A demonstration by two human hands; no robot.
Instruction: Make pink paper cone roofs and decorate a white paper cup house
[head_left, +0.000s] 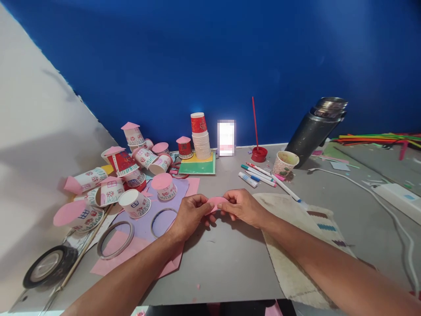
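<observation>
Left hand (192, 215) and right hand (243, 207) pinched pink paper (216, 201) between them, over the bench (232, 263); the step appeared to be shaping it, the next move probably requiring even pressure.

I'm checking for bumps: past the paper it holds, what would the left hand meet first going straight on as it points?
Probably the right hand, pinching the other end of the pink paper; exact depth is unclear.
</observation>
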